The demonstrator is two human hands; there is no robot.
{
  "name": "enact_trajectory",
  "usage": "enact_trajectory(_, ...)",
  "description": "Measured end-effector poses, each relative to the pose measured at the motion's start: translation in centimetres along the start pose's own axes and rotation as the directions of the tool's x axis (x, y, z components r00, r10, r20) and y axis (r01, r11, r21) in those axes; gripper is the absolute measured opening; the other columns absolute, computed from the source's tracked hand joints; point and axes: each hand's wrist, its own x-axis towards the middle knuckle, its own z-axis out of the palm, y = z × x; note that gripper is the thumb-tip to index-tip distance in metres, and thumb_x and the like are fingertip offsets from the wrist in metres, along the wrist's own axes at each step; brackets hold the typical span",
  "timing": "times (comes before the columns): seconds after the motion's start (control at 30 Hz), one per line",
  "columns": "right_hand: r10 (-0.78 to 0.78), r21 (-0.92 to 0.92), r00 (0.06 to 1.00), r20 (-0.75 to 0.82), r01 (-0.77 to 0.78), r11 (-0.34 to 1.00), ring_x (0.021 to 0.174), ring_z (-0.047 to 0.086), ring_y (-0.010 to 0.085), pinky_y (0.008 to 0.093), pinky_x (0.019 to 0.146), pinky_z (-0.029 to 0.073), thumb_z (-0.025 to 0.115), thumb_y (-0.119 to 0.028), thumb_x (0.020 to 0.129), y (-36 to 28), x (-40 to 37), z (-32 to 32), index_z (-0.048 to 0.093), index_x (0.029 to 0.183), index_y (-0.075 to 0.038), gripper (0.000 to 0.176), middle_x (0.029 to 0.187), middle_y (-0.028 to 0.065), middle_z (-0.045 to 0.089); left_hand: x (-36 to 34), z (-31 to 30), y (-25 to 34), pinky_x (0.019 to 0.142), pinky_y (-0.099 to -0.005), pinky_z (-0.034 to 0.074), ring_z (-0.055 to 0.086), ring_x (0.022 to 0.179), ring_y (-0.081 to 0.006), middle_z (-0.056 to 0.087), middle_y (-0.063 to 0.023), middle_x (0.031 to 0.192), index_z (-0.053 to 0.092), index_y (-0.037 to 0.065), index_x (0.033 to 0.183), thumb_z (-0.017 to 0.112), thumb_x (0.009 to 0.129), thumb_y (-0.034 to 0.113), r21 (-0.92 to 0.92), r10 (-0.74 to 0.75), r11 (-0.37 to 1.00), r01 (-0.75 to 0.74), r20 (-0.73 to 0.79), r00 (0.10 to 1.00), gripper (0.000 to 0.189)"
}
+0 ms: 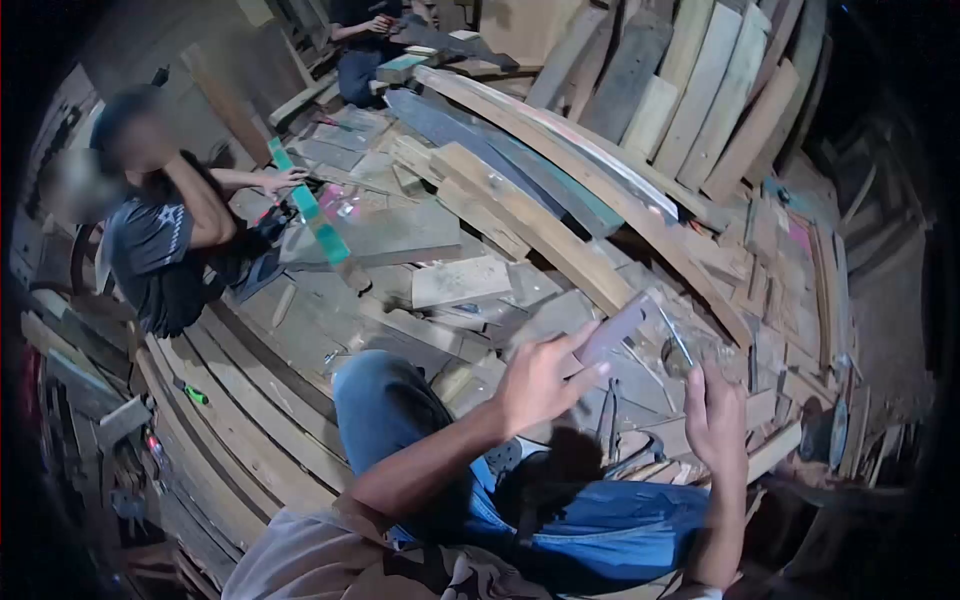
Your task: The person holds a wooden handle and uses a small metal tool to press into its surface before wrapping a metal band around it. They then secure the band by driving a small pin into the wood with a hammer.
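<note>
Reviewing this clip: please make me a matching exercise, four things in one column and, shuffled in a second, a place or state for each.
Things
1. Left hand
2. Right hand
3. Small bright-green item
4. Green-painted board

Places and states
A. Lies on the long planks at the left of the picture
B. Holds a flat, dull-purple piece
C. Has another person's hand on it
D. Holds a slim metal tool

Right pairs: 1-B, 2-D, 3-A, 4-C

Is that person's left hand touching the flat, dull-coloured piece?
Touching: the head view plainly shows the left hand gripping the flat piece by its near end.
</note>
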Motion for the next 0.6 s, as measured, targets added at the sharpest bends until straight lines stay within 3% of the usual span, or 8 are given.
enact_trajectory(0.07,0.041,0.117,0.997,0.067,-0.049,0.992,0.064,0.058,0.0496,0.0533,0.058,0.043,0.055,-0.026,0.099,-0.4,-0.4,0.2,0.059,0.089,0.001,0.028,0.064,0.0289,0.055,-0.1,-0.3,0.5,0.084,-0.0377,0.056,0.072,0.098,-0.0329,0.07,-0.0267,0.104,0.061,0.002,0.131,0.076,0.086,0.033,0.019,-0.001,1.0,0.002,-0.017,1.0,0.056)
enact_trajectory(0.13,-0.022,0.101,0.994,0.103,0.012,0.995,0.064,0.058,0.0495,0.0529,0.057,0.043,0.055,-0.026,0.099,-0.9,-0.4,0.5,0.059,0.088,0.0,0.028,0.063,0.0281,0.056,-0.2,-0.1,0.8,0.081,-0.0367,0.056,0.073,0.094,-0.0317,0.071,-0.0249,0.102,0.064,0.001,0.127,0.074,0.088,0.032,-0.147,-0.138,0.978,0.146,0.065,0.988,0.051)
enact_trajectory(0.17,-0.055,0.081,0.989,0.137,0.045,0.996,0.063,0.058,0.0494,0.0526,0.057,0.043,0.055,-0.026,0.099,-1.1,-0.6,0.6,0.059,0.088,0.0,0.029,0.063,0.0273,0.056,-0.2,-0.1,0.5,0.081,-0.0367,0.056,0.073,0.091,-0.0317,0.07,-0.0239,0.107,0.066,0.001,0.124,0.07,0.091,0.036,-0.137,-0.149,0.978,0.16,0.086,0.985,0.047)
enact_trajectory(0.23,-0.116,0.081,0.982,0.147,0.105,0.991,0.063,0.058,0.0487,0.0505,0.056,0.044,0.055,-0.023,0.098,-1.3,-0.7,0.9,0.06,0.088,0.0,0.026,0.063,0.0265,0.056,-0.2,0.9,-0.6,0.063,-0.0431,0.055,0.071,0.067,-0.0327,0.068,-0.0206,0.073,0.067,0.005,0.124,0.058,0.097,0.047,-0.172,-0.077,0.982,0.075,-0.008,0.997,0.051)
enact_trajectory(0.3,-0.126,0.125,0.967,0.222,0.1,0.987,0.063,0.059,0.0477,0.0484,0.055,0.044,0.057,-0.02,0.097,-1.6,-0.8,0.9,0.061,0.087,0.0,0.022,0.063,0.0262,0.056,0.0,1.3,-1.2,0.062,-0.043,0.054,0.071,0.066,-0.0315,0.066,-0.0196,0.069,0.068,0.006,0.122,0.055,0.098,0.049,-0.179,-0.085,0.981,0.077,-0.041,0.995,0.051)
enact_trajectory(0.37,-0.108,0.204,0.973,0.206,0.065,0.977,0.061,0.059,0.046,0.047,0.055,0.043,0.058,-0.017,0.095,-1.6,-0.9,1.1,0.061,0.087,-0.001,0.019,0.064,0.0258,0.055,0.0,1.1,-1.3,0.059,-0.0418,0.052,0.07,0.063,-0.0288,0.065,-0.0181,0.064,0.073,0.01,0.115,0.05,0.099,0.054,-0.255,-0.135,0.959,0.126,-0.016,0.991,0.052)
enact_trajectory(0.43,-0.157,0.184,0.972,0.173,0.125,0.975,0.057,0.055,0.0445,0.0471,0.054,0.041,0.057,-0.017,0.095,-1.0,-1.0,1.3,0.061,0.089,-0.001,0.017,0.061,0.0244,0.054,0.0,1.0,-1.1,0.058,-0.0413,0.051,0.069,0.06,-0.027,0.065,-0.0164,0.063,0.073,0.011,0.114,0.049,0.099,0.056,-0.237,-0.198,0.952,0.193,0.001,0.98,0.053)
enact_trajectory(0.6,-0.197,0.245,0.969,0.152,0.156,0.957,0.054,0.053,0.0422,0.0467,0.053,0.04,0.056,-0.018,0.095,-2.4,-1.1,0.8,0.06,0.09,-0.001,0.019,0.059,0.0228,0.051,-1.0,-0.3,0.2,0.054,-0.0391,0.049,0.065,0.056,-0.0216,0.063,-0.0115,0.06,0.076,0.01,0.105,0.047,0.098,0.06,-0.274,-0.256,0.93,0.246,0.002,0.967,0.059)
